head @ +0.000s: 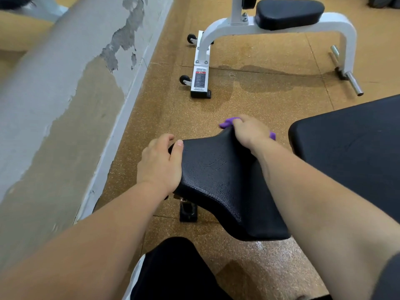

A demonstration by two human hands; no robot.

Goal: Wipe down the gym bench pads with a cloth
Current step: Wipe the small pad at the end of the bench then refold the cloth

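A black textured seat pad [218, 182] of the gym bench tilts up in front of me. My left hand [160, 163] grips its left edge, thumb on top. At the pad's far end my right hand [249, 131] presses a purple cloth [229, 122] against the edge; most of the cloth is hidden under the hand, with a small bit [272, 135] showing to the right. The larger black back pad [350, 152] lies to the right, apart from the seat pad.
A second bench with a white frame [216, 35], small wheels and a black pad [290, 13] stands further ahead on the brown rubber floor [249, 89]. A grey peeling wall [65, 94] runs along the left. My dark trouser leg [173, 271] is at the bottom.
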